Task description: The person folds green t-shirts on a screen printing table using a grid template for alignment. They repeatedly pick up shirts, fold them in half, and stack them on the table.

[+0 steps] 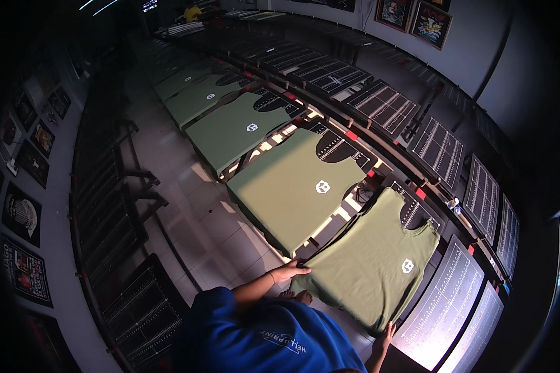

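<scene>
While hands (290, 270) (388, 334) hold shirt (370, 258) by hem (348, 311), aisle (214, 233) alongside

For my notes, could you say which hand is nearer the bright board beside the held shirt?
Right. The right hand is beside the bright board; the left hand is across the shirt from it.

White lettering (285, 342) on a blue shirt (242, 329); white shield marks (407, 266) on green shirts (367, 255).
The lettering is in capitals, with thin white lines next to it. The nearer green shirts bear one mark each. Fine ruler-like ticks line the dark boards (387, 107) and pale boards (438, 304), any figures there too small to read. On the left wall (62, 248) a black poster (26, 268) carries white capitals and smaller lines; at upper right a framed picture (432, 26) shows reddish characters.
</scene>
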A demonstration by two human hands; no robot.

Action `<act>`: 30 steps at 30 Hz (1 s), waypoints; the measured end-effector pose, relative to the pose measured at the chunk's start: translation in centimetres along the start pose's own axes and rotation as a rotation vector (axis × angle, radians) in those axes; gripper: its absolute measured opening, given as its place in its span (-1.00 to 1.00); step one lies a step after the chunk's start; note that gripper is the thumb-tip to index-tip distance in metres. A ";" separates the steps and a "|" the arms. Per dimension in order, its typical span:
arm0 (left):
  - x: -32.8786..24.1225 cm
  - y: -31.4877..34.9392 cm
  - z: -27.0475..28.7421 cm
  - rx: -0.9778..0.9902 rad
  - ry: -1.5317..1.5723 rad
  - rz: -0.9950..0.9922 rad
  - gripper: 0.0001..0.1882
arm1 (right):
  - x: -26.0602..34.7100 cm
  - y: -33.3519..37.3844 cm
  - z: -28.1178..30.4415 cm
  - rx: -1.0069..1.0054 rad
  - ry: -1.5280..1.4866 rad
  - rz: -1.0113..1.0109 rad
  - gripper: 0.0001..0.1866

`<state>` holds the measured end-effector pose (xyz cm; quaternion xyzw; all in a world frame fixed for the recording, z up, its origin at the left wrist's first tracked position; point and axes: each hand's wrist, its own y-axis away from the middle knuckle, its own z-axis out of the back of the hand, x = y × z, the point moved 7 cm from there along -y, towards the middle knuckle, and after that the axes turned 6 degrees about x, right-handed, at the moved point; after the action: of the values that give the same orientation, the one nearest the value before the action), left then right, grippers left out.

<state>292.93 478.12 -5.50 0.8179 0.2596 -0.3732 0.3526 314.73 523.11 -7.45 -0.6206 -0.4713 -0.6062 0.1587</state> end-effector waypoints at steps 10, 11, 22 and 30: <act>1.2 1.1 -0.1 -0.059 0.073 0.303 -0.44 | -2.1 -2.2 -6.0 0.240 0.137 -0.346 -0.61; 1.0 1.3 -0.4 -0.059 0.086 0.320 -0.43 | -1.5 -2.8 -7.6 0.264 0.145 -0.338 -0.60; -4.5 1.2 -0.2 -0.012 -0.723 0.297 -0.18 | 11.6 -5.5 -22.4 0.536 0.124 -0.110 -0.48; -31.4 -7.8 -9.5 0.031 -0.364 -0.613 -0.49 | 34.5 -6.7 -17.9 0.543 0.051 0.439 -0.38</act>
<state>273.24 485.15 20.93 0.6274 0.4203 -0.6051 0.2521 292.58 526.31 25.00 -0.6270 -0.4668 -0.4254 0.4562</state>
